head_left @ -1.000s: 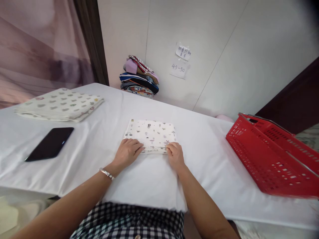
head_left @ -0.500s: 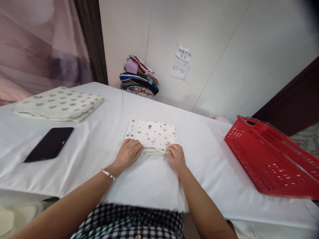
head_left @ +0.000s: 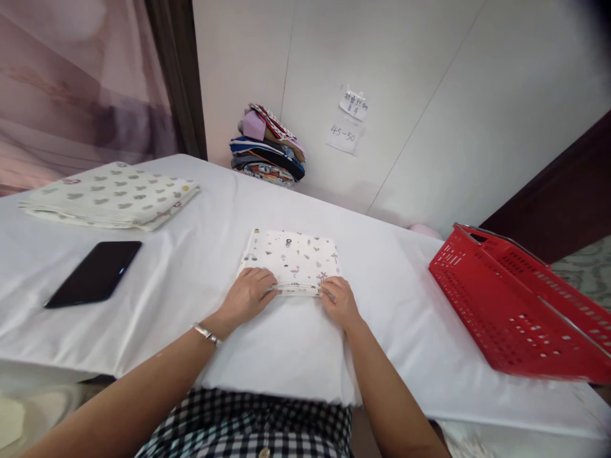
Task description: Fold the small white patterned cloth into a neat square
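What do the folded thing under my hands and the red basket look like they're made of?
The folded printed cloth looks like soft matte cotton or similar: layered edges, small printed figures. The red basket looks like moulded plastic, slightly glossy, with slotted walls; its handle seems to be metal.

Even, soft daylight, fairly bright; no hard shadows, only faint ones under the hands. White table cover runs near overexposed, detail washed out. Strong wide-angle bend at edges: red basket stretched, top-right corner vignetted dark. Centre sharp, lower edge and forearms slightly soft.
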The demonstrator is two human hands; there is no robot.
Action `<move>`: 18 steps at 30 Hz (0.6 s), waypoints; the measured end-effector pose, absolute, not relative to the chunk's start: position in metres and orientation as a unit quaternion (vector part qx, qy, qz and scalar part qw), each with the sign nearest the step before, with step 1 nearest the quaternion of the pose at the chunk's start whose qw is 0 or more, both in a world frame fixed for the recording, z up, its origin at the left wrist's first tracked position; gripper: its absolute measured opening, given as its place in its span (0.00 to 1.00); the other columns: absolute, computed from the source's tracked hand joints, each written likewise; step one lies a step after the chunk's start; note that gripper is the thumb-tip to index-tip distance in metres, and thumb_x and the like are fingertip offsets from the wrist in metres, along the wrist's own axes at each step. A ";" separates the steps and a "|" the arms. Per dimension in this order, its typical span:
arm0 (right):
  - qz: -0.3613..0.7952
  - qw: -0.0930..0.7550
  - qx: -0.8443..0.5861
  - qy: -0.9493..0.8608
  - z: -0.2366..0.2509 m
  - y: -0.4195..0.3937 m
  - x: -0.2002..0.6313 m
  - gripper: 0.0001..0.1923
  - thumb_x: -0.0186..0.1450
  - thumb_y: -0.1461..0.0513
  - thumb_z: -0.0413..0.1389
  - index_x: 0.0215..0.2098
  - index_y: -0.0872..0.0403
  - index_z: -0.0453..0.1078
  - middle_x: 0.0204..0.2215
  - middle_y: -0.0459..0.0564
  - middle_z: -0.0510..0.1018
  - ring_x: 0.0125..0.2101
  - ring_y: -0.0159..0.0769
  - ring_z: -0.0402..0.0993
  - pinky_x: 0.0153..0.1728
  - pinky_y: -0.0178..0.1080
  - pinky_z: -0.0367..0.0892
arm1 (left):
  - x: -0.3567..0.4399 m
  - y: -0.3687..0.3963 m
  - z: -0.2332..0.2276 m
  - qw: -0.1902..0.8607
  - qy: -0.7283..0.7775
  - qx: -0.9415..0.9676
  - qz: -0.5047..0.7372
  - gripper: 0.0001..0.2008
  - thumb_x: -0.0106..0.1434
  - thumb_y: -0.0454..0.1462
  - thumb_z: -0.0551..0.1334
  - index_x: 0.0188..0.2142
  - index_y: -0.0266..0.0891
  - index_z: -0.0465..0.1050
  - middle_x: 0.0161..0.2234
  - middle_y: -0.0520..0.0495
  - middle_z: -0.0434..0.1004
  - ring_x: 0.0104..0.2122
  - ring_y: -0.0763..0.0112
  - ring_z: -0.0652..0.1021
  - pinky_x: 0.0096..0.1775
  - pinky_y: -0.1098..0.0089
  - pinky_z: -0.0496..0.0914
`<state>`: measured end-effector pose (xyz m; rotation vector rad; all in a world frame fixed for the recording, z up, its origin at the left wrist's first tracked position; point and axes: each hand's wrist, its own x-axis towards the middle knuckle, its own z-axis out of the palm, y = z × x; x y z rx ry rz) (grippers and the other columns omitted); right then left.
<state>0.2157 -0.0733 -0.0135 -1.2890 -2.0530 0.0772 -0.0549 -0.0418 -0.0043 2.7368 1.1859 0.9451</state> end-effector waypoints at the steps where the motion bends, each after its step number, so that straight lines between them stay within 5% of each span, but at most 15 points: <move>1: 0.033 0.351 -0.500 -0.791 -0.013 -0.073 0.216 0.09 0.62 0.64 0.52 0.38 0.50 0.73 0.36 0.49 0.75 0.39 0.38 0.68 0.42 0.42 0.62 | -0.055 -0.042 -0.005 0.009 0.379 0.874 0.304 0.10 0.65 0.42 0.53 0.36 0.40 0.70 0.36 0.46 0.74 0.38 0.64 0.72 0.42 0.61 0.62; 18: -0.014 0.331 -0.544 -0.771 -0.017 -0.071 0.207 0.13 0.66 0.65 0.44 0.35 0.52 0.70 0.35 0.50 0.73 0.38 0.38 0.65 0.40 0.41 0.58 | -0.050 -0.041 -0.006 0.024 0.399 0.860 0.316 0.14 0.67 0.41 0.50 0.35 0.43 0.73 0.34 0.47 0.75 0.36 0.65 0.73 0.41 0.60 0.63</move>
